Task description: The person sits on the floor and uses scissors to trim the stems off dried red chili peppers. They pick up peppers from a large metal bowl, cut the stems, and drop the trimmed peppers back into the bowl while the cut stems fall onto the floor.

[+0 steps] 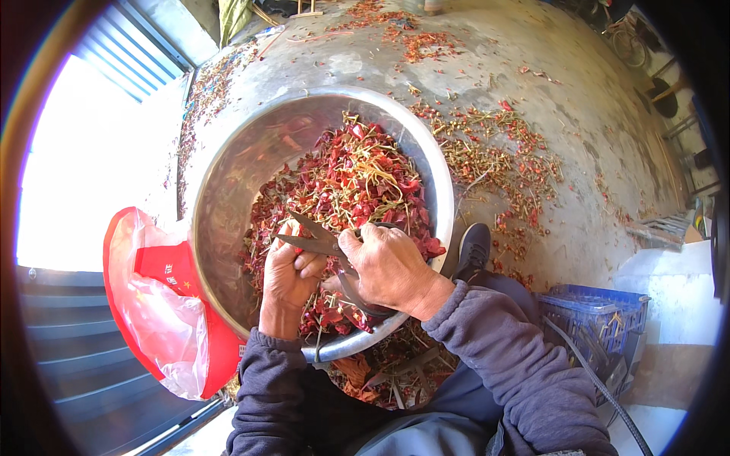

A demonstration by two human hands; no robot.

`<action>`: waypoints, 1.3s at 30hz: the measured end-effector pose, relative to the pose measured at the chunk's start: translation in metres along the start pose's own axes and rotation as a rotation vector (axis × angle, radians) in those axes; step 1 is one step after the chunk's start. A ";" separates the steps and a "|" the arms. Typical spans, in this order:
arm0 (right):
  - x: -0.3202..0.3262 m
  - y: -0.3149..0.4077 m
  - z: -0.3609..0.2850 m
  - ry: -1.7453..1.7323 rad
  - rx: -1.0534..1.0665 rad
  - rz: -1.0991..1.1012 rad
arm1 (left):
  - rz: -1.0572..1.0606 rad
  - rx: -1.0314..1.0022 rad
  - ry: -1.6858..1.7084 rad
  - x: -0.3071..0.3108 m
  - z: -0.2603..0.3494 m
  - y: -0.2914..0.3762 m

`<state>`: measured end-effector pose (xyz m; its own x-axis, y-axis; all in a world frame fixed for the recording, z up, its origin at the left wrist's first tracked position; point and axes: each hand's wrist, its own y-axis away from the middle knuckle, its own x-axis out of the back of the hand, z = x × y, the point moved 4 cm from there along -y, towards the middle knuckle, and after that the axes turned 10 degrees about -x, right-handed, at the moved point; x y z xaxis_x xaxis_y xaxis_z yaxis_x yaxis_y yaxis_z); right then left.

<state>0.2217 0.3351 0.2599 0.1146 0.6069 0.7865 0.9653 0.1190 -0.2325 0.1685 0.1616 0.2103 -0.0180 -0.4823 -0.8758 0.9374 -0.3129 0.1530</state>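
Observation:
My right hand (393, 268) grips a pair of dark metal scissors (319, 244) by the handles. The blades stand apart and point left, towards my left hand (289, 276). Between the fingers of that hand shows a bit of red, apparently a dried chili pepper (299, 249), mostly hidden by the fingers and the lower blade. Both hands are over a large round metal basin (234, 171). A heap of dried red chili peppers (336, 165) with pale stems lies inside it, piled against the right side.
A red and clear plastic bag (177, 319) leans on the basin's left side. Cut stems and chili bits (496, 154) are strewn over the concrete floor (593, 148). My shoe (474, 248) is right of the basin. A blue plastic crate (593, 310) stands at the right, near a dark cord (599, 379).

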 end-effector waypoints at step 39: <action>0.057 -0.007 0.071 -0.498 -0.515 0.187 | 0.015 -0.021 -1.587 0.028 0.010 -0.034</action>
<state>0.2044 0.4248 0.2658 0.2859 0.8802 0.3788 0.9421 -0.3304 0.0569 0.1330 0.1503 0.1852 -0.3259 -0.8174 0.4751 0.9450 -0.2960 0.1389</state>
